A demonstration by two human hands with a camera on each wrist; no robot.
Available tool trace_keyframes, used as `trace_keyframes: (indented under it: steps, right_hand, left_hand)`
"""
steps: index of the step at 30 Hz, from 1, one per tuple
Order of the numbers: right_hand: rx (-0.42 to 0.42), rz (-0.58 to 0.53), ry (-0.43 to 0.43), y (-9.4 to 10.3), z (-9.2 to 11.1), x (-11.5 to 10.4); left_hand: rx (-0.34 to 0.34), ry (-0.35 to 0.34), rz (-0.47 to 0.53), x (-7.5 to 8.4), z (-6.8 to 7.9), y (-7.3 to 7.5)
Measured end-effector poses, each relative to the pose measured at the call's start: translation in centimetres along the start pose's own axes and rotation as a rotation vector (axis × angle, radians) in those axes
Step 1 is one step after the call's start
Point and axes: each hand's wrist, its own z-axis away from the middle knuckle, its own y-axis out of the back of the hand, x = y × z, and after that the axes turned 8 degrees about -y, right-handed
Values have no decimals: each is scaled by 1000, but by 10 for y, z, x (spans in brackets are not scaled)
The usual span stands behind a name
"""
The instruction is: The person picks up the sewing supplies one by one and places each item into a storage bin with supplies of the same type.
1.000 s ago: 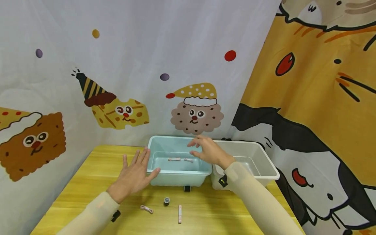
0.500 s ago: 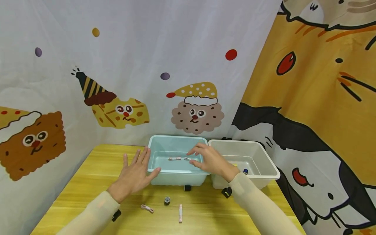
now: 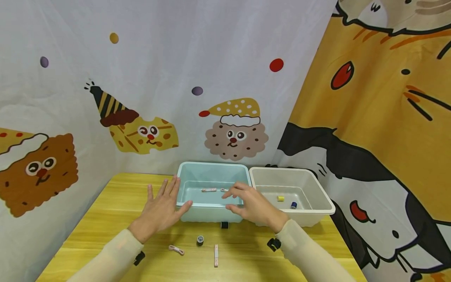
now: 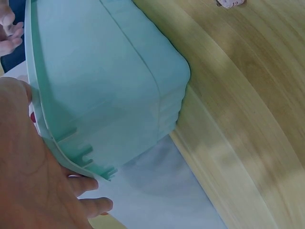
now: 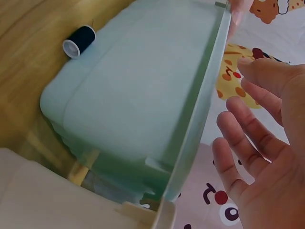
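Observation:
My left hand (image 3: 160, 213), fingers spread and straight, rests at the left rim of a light blue bin (image 3: 211, 213). Over that bin's front right corner is my right hand (image 3: 251, 203), with nothing between its loosely bent fingers. Two folded tape measures lie inside the blue bin; the left tape measure (image 3: 209, 190) shows whole, while my fingertips partly cover the other. On the table in front are a folded tape measure (image 3: 176, 250), a straight-lying tape measure (image 3: 216, 255) and a dark thread spool (image 3: 200, 240). A black thread spool (image 5: 80, 41) lies against the blue bin's front base.
A white bin (image 3: 327, 207) stands right beside the blue one, holding a yellow thread spool (image 3: 280, 198) and a blue thread spool (image 3: 294, 205). Both bins are on a wood-grain table (image 3: 116, 203) before a printed curtain (image 3: 158, 70).
My right hand has moved down and toward me from the blue bin's interior to its front edge, uncovering the yellow and blue spools in the white bin. The left hand stays put.

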Motion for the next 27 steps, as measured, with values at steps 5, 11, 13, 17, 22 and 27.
trace_keyframes:
  steps: [5,11,13,17,22,27]
  right_hand:
    - [-10,-31,7,-3,9,-4]
    - [-34,-55,11,-9,17,-10]
    - [-36,-56,19,-12,19,-11]
    - [-24,-57,52,-17,23,-11]
    - [-15,-62,96,-22,27,-12]
    - [-43,-72,102,-25,32,-14]
  left_hand:
    - [6,-3,-4,1,0,0]
    - [7,-4,-13,1,0,0]
    - [3,-2,-7,1,1,1]
    - [-4,1,-2,0,1,1]
    - [-3,0,-10,0,1,1]
    - [4,-4,-2,1,1,2]
